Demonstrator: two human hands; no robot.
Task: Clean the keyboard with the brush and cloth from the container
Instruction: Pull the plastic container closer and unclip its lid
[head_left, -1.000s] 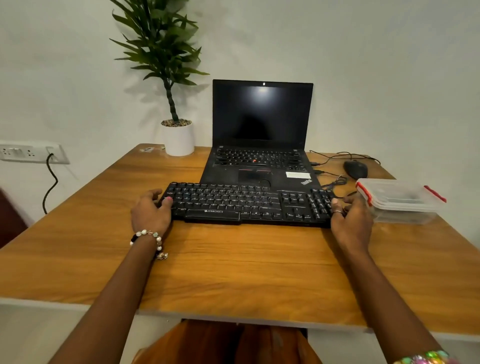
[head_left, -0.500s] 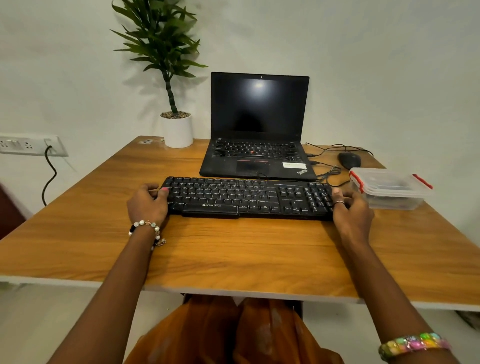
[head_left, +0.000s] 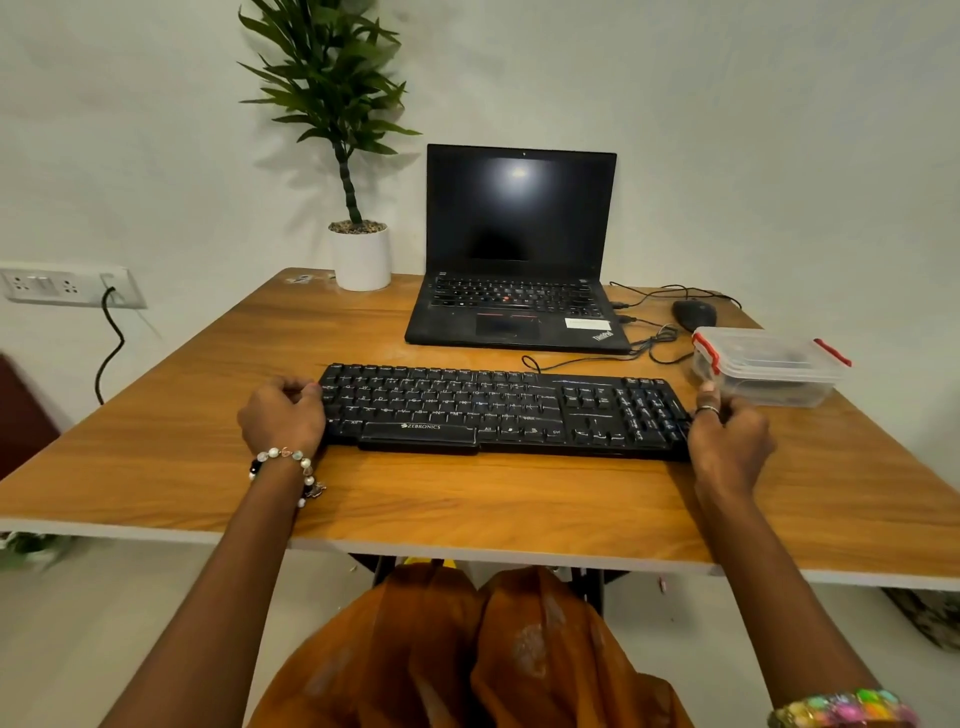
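Observation:
A black keyboard lies flat across the middle of the wooden table. My left hand grips its left end, fingers curled over the edge. My right hand holds the right end the same way. A clear plastic container with a lid and red clips stands just right of the keyboard, close to my right hand. Something dark lies inside it, but I cannot make out a brush or a cloth.
An open black laptop stands behind the keyboard, with a black mouse and loose cables to its right. A potted plant stands at the back left. A wall socket with a cable is at the left.
Both hands have drawn the keyboard toward me, off the laptop's front edge; a strip of bare table now shows between them. The container has stayed put.

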